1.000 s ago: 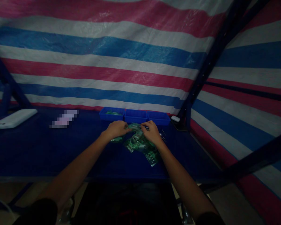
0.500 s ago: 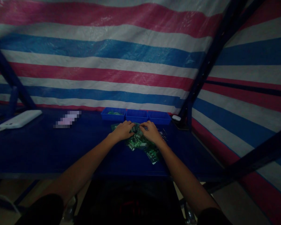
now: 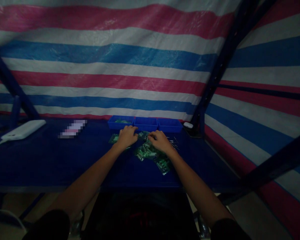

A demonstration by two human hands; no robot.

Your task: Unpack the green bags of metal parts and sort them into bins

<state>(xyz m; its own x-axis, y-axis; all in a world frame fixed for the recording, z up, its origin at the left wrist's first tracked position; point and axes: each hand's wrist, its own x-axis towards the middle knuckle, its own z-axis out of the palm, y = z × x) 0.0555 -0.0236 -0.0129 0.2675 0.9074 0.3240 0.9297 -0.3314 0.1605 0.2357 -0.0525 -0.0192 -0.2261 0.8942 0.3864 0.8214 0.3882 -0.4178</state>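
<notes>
A pile of small green-printed plastic packets (image 3: 146, 152) lies on the blue table in front of me. My left hand (image 3: 126, 136) is left of the pile, palm down with fingers apart, over some separate green packets (image 3: 113, 138) that stick out from under it. At the pile's upper right edge is my right hand (image 3: 160, 140), its fingers curled and brought together against the packets. What its fingertips hold is too dark and small to make out. Several thin metal rods (image 3: 174, 142) lie just right of that hand.
Three blue trays stand in a row behind my hands; the left tray (image 3: 120, 126) contains green packets. A white device with a cable (image 3: 23, 130) and a blurred-out flat item (image 3: 73, 129) lie left. At right are a small white case (image 3: 188, 125) and a blue frame post (image 3: 202, 116).
My left hand has moved left, away from the pile, and green packets now show apart on that side. My right hand has stayed almost in place.
</notes>
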